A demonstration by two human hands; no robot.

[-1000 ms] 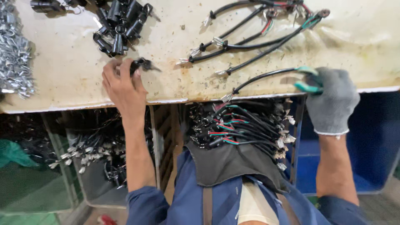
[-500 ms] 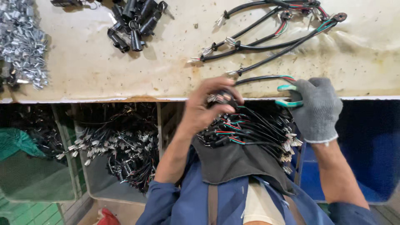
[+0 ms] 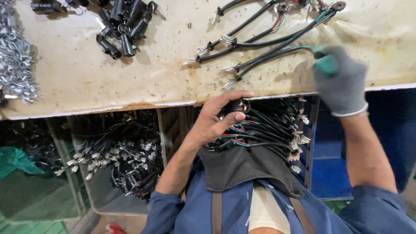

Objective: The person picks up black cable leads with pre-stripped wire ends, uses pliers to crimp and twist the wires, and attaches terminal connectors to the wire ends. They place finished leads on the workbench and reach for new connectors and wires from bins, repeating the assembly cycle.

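Scanning left to right: metal clips (image 3: 15,65) heaped at bench's left edge; black connectors (image 3: 123,26) piled beside. Left hand (image 3: 216,119), bare, pinched black connector (image 3: 237,106) between thumb and fingers, above wire harness bundle (image 3: 264,130) on lap apron. Right hand (image 3: 340,80), grey-gloved, fingers closed on green-handled tool (image 3: 324,60), touching cable (image 3: 268,56) on bench.

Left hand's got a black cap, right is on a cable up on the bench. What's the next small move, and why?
Probably lift the left hand to the bench, toward the gloved right hand. It pinches a black cap over the lap bundle, while the right grips a cable lying flat; the two parts are apart.
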